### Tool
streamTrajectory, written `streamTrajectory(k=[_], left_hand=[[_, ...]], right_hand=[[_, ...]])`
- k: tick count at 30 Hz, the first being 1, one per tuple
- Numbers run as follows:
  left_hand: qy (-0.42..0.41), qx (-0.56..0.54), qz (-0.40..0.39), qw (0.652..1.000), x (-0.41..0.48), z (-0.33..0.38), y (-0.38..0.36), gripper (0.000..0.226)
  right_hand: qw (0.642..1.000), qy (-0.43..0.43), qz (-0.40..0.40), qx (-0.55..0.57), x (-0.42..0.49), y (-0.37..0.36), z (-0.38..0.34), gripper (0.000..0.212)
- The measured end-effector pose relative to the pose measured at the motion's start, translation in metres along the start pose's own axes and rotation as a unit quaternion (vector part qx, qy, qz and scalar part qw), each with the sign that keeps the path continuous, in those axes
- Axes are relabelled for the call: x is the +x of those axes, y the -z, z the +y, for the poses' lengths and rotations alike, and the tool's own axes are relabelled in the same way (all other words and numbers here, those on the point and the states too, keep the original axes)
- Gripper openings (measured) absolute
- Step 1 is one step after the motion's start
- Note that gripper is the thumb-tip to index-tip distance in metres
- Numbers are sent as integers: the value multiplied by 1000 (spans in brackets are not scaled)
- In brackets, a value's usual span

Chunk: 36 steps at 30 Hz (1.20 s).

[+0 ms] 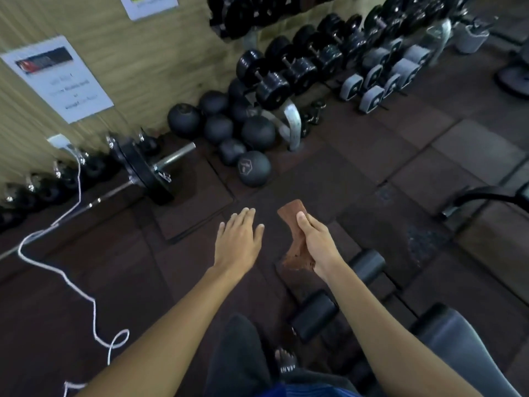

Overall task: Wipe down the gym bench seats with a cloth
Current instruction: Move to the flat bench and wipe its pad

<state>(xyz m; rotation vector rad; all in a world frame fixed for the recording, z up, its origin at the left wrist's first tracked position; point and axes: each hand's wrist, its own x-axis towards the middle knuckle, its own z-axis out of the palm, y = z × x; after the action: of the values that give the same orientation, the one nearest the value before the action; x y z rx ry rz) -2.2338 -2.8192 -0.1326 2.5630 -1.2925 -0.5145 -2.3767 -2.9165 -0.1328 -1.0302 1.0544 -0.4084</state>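
Observation:
My right hand (316, 239) is held out in front of me over the floor, shut on a folded brown cloth (294, 222) that sticks out above and below the fist. My left hand (239, 239) hovers just left of it, palm down, fingers apart, holding nothing. The black padded gym bench seat (463, 342) lies at the lower right, below my right forearm. Two black foam leg rollers (313, 315) of the bench sit between the seat and my hands. Neither hand touches the bench.
Several black medicine balls (253, 169) are piled ahead by the wall. A dumbbell rack (315, 61) runs to the upper right. A loaded barbell (148, 170) lies at the left. A white cable (71, 253) snakes across the dark floor tiles. My sandalled foot (286, 361) stands below.

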Motion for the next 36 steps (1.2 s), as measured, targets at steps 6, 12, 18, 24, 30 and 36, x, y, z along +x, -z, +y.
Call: streamTrajectory(k=[6,12,18,24,30,36], left_hand=[[-67,20,-16,997,176,-13,21,53],[-165,59,-71,982,335,9,42,53],[-285,87,-121,947,456,97,44,51],[-383,122,-154,902,554,230,15,46],[-454,151,-183,859,634,393,-25,41],[-534,150,-212,805,652,547,-57,32]], right_hand=[[998,4,52,25,134,-30,-47,27],[986,18,139,90,252,-42,-113,26],[956,28,250,150,321,9,-180,22],[906,38,358,224,385,111,-209,26],[845,59,448,287,437,247,-253,27],[788,55,521,323,444,366,-290,33]])
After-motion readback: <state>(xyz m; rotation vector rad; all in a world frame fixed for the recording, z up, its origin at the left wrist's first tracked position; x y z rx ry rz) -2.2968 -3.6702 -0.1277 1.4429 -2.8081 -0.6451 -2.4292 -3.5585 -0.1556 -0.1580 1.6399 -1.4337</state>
